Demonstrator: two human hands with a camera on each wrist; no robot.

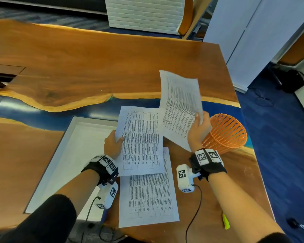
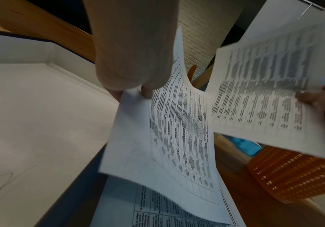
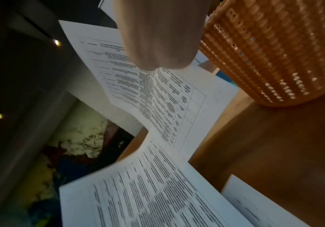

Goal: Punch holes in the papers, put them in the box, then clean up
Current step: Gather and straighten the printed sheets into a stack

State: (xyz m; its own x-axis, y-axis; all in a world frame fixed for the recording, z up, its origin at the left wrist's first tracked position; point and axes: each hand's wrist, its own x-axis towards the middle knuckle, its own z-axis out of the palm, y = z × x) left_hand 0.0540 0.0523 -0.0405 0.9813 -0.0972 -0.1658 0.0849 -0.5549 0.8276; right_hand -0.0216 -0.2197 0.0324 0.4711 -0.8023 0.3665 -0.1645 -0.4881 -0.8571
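Papers (thin printed sheets): left hand [image 1: 112, 145] pinches one [image 1: 140, 139], right hand [image 1: 198, 130] pinches another [image 1: 180, 104].

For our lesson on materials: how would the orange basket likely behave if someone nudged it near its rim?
The orange basket is open lattice, so probably light and easily slid. It is narrower at the base than the rim, so a high nudge might tip it. It stands near the table edge, so it could fall off.

- A wooden surface [image 1: 95, 64] with a blue resin band fills most of the head view.
- An orange mesh basket [image 1: 226, 134] stands at centre right, near the surface's right edge.
- A yellow highlighter [image 1: 225, 221] lies at lower right.
- A white brick-patterned block [image 1: 144, 13] sits at top centre.
- Blue carpet [image 1: 279, 146] covers the right side.
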